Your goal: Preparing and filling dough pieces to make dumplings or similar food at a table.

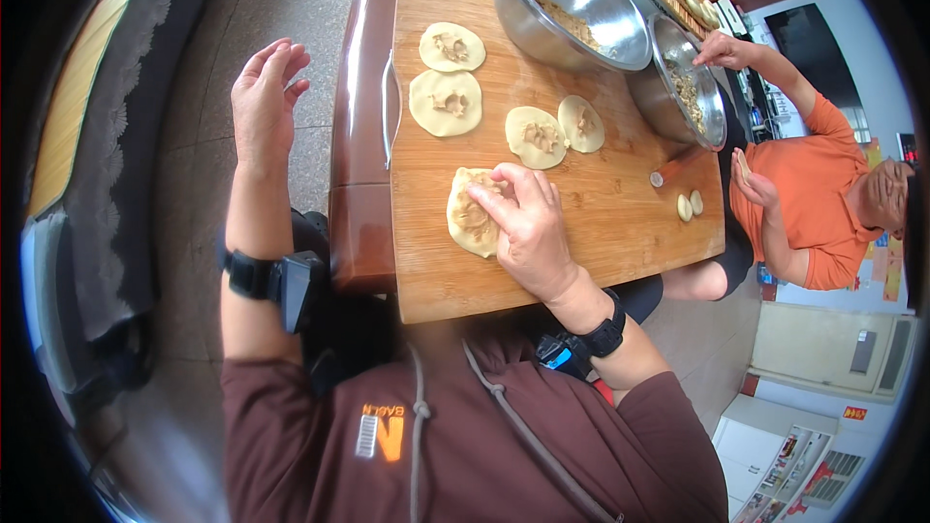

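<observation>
A flattened dough round (469,234) with tan paste spread over it lies near the front of the wooden board (610,203). On its upper right part rest the closed fingertips of my right hand (533,228); anything between them is hidden. My left hand (267,102) is raised beyond the board's left side, its fingers loosely curved and apart, with nothing visible in it. Farther up the board, a dough round (447,121) and another dough round (470,53) each carry a dab of paste. Two more, a dough round (523,150) and a smaller dough round (581,140), touch toward the middle.
A steel bowl (523,15) with crumbly filling stands at the board's far edge, beside a second steel bowl (712,102). Across the board, a person in orange (799,189) holds a flat dough piece, one hand over that bowl. A rolling pin (678,165) and small dough pieces (685,208) lie right.
</observation>
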A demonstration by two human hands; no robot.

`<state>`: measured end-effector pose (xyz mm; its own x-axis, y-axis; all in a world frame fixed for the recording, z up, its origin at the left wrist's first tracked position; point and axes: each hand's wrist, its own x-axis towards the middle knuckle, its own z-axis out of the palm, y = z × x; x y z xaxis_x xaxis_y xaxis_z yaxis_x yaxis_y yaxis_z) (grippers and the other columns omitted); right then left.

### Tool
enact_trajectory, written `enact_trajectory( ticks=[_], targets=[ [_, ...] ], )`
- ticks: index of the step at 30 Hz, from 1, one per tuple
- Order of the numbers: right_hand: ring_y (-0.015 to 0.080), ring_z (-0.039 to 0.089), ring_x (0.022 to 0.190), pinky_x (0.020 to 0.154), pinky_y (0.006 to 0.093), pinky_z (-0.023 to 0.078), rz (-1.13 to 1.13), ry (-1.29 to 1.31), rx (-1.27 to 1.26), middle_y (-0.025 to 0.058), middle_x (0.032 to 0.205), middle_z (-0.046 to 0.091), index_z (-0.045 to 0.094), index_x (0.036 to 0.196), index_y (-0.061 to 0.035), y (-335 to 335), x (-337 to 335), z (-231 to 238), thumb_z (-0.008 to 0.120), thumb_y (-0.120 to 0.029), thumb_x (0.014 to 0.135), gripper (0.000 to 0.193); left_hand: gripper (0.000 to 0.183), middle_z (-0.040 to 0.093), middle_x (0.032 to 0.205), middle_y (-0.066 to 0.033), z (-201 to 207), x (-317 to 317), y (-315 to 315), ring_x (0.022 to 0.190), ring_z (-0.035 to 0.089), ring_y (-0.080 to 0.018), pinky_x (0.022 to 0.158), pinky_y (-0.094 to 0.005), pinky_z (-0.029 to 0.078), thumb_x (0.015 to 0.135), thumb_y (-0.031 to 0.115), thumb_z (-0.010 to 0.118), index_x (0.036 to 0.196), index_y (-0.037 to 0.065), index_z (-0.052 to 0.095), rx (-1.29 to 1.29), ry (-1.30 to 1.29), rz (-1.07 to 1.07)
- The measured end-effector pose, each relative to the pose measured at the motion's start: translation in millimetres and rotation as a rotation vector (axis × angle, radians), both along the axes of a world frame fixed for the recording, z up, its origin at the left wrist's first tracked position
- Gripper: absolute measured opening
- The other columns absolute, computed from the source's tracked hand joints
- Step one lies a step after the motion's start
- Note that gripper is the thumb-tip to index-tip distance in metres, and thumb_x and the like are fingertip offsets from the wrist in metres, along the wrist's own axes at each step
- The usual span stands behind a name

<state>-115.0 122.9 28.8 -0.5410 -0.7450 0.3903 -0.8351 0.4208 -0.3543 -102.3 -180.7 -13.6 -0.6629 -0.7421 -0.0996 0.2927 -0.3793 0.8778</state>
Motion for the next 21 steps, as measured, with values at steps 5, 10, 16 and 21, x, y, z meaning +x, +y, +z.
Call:
enact_trajectory(
  ticks=[5,10,16,21],
  targets=[
    [0.0247,0.051,0.092,0.078,0.0365,0.039,0.019,0.060,0.122,0.0094,0.102,0.052,0.065,0.099,-0.0066,7,-2,7,0.055,0.003,0.066,0.036,0.024,0.063,0.094,-0.0073,2,3,2,0.091,0.060,-0.0151,0.071,-0.0277,0.046,0.088,0.016,0.059,0.106,0.001,0.057,-0.003,0.003,0.011],
    [0.0248,0.051,0.093,0.077,0.0351,0.038,0.017,0.087,0.086,0.0090,0.102,0.053,0.065,0.100,-0.0072,0,-7,8,0.056,0.001,0.067,0.035,0.024,0.062,0.095,-0.0073,2,2,2,0.091,0.059,-0.0150,0.071,-0.0276,0.046,0.088,0.016,0.058,0.106,0.001,0.056,-0.015,0.013,-0.002],
    [0.0249,0.052,0.094,0.078,0.0355,0.038,0.035,0.074,0.131,0.0099,0.104,0.054,0.065,0.100,-0.0080,6,-1,12,0.057,-0.001,0.067,0.035,0.024,0.063,0.094,-0.0071,2,2,1,0.091,0.059,-0.0147,0.071,-0.0274,0.046,0.088,0.016,0.058,0.106,0.001,0.056,-0.005,-0.015,0.017],
    [0.0244,0.052,0.090,0.077,0.0344,0.038,0.030,0.143,0.165,0.0092,0.105,0.054,0.068,0.102,-0.0114,10,5,12,0.053,0.006,0.066,0.043,0.023,0.063,0.094,-0.0067,-1,0,-1,0.091,0.059,-0.0147,0.072,-0.0278,0.046,0.088,0.016,0.058,0.106,0.001,0.056,-0.011,0.003,-0.010]
  ],
)
